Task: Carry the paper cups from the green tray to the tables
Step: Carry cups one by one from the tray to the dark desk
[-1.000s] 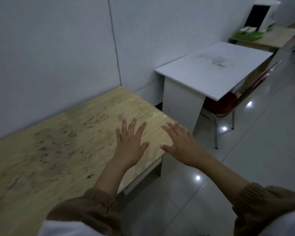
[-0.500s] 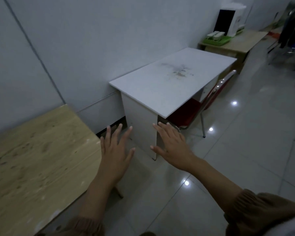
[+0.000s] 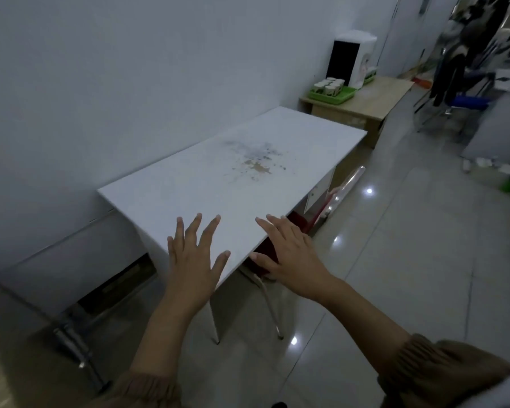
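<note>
Several white paper cups [image 3: 329,85] stand in a green tray [image 3: 333,96] on a small wooden table [image 3: 365,104] far ahead by the wall. A stained white table [image 3: 233,178] lies between me and that tray. My left hand [image 3: 193,257] is held out flat with spread fingers over the white table's near corner. My right hand [image 3: 289,254] is held out flat beside it, over the table's front edge. Both hands are empty.
A red chair [image 3: 318,214] is tucked under the white table. A black and white box [image 3: 352,58] stands behind the tray. Dark clothes on a chair [image 3: 460,69] and floor clutter [image 3: 495,175] sit at the right. Tiled floor runs along the tables.
The view has moved right and forward, from the wooden table to the white table. Both hands stay spread and empty. The green tray looks nearer.
</note>
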